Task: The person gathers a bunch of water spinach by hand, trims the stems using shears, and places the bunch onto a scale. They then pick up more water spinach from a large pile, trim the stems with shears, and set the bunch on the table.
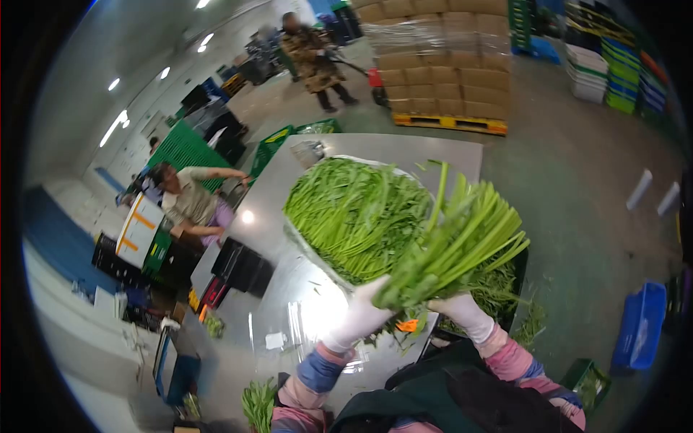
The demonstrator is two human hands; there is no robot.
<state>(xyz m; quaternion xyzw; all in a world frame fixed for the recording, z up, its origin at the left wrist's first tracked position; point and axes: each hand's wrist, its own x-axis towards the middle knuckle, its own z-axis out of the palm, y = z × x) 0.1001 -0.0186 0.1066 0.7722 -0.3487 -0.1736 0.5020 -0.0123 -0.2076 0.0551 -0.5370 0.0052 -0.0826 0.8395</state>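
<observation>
A large bunch of leafy green stalks is held up over the metal table, its cut ends toward the upper right. My left hand, in a white glove, grips the leafy end from the left. Also white-gloved, my right hand is closed around the bunch's underside; the leaves hide part of its fingers. Behind the bunch lies a wide pile of similar greens in a white-lined container. More loose greens sit in a dark crate below and right of the bunch.
A black box and a red scale stand at the table's left side. A seated person is beyond them. Another person stands near stacked cartons. A blue crate is on the floor at right.
</observation>
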